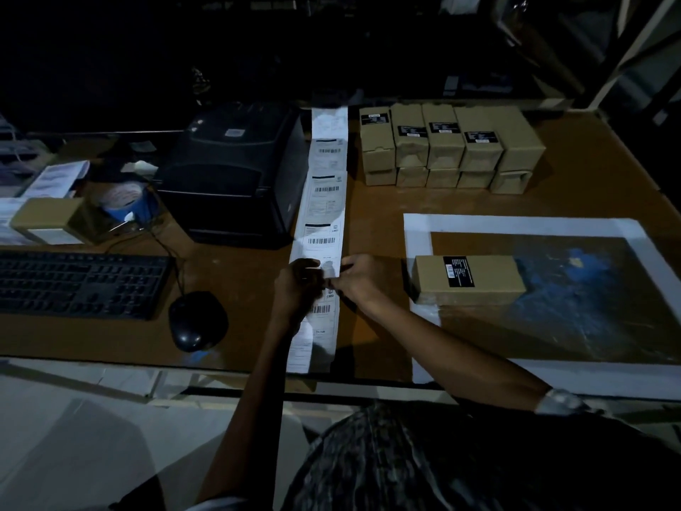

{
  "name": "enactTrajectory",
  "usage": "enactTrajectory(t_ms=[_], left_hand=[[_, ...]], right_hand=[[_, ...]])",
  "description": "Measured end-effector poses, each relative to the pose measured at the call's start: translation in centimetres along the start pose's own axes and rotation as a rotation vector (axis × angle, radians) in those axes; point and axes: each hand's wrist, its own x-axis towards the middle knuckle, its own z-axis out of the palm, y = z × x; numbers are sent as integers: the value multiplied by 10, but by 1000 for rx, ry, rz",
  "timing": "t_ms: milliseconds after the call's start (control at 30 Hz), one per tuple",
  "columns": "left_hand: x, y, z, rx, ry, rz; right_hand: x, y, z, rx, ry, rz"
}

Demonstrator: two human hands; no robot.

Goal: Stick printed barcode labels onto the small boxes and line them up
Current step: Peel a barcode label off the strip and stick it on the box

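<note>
- the label strip (320,230) runs from the near edge of the worktop (368,201) straight away to the far side, laid flat beside the label printer (236,171); i judge it lies stretched out so that each barcode label can be reached in turn.
- both hands meet on the strip near its near end. the left hand (300,285) has its fingers curled down onto the strip from the left, seemingly holding it at the join between two labels.
- the right hand (355,276) pinches the strip's right edge, fingers (341,269) closed together on the paper. the light is dim, so i cannot tell whether a label is being peeled or torn off.
- just right of the hands a single small box (468,280) lies on its side inside a white-bordered mat (418,237), close at hand, probably next for a label. it already carries a black sticker.
- at left, a keyboard (81,284) and mouse (197,320) sit apart from the work.
- far right, the stacked boxes (447,145) stand in a touching row, two layers high, black stickers on top; whether they bear white barcode labels is unclear.
</note>
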Motion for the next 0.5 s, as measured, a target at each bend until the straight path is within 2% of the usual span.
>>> enactTrajectory(t_ms=[233, 367, 500], left_hand=[[-1, 0, -2, -10, 75, 92], [1, 6, 0, -23, 147, 62], [4, 10, 0, -28, 89, 26]], right_hand=[[0, 5, -20, -44, 10, -24], [-3, 9, -45, 77, 40, -42], [-12, -3, -67, 287, 21, -38]])
